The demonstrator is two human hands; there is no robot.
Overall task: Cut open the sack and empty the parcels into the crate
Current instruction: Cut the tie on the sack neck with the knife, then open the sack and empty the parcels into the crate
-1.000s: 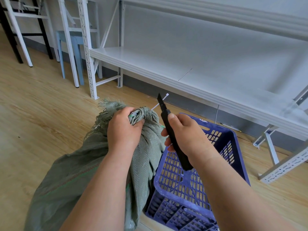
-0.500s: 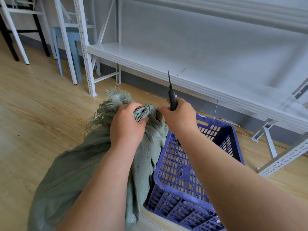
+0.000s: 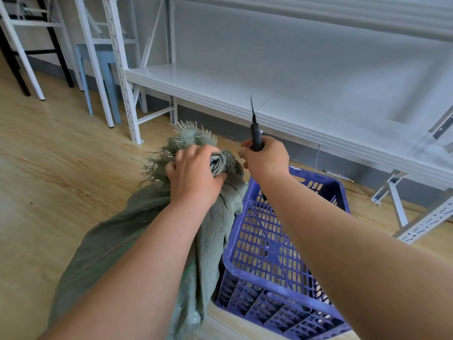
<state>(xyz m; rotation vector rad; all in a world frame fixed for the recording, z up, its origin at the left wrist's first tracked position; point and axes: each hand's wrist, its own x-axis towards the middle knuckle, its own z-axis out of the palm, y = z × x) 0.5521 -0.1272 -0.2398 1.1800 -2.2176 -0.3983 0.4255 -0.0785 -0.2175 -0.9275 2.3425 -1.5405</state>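
The wooden floor (image 3: 49,173) carries everything here, and its left part is wide and free, with open room beside the sack. A white metal shelf rack (image 3: 245,94) runs along the far side; the front edge of its low shelf passes just behind the hands, and its slanted leg comes down to the floor at the right edge of the view. A pale blue stool (image 3: 98,57) and other white frames stand at the far left corner, well apart from the work.

The green woven sack (image 3: 117,241) lies on the floor in the middle, its body going toward the near edge and its tied neck raised. Its right side touches the left wall of the blue crate (image 3: 340,207), which stands on the floor just right of it; through the holes of its bottom the floor shows. No parcels are visible; the sack is not open.

The left hand (image 3: 193,175) has its grip clenched around the bunched neck, below the frayed end. The right hand (image 3: 264,160) grasps a black knife (image 3: 255,128), blade pointing up, near the neck but not touching it, above the far left corner of the crate.
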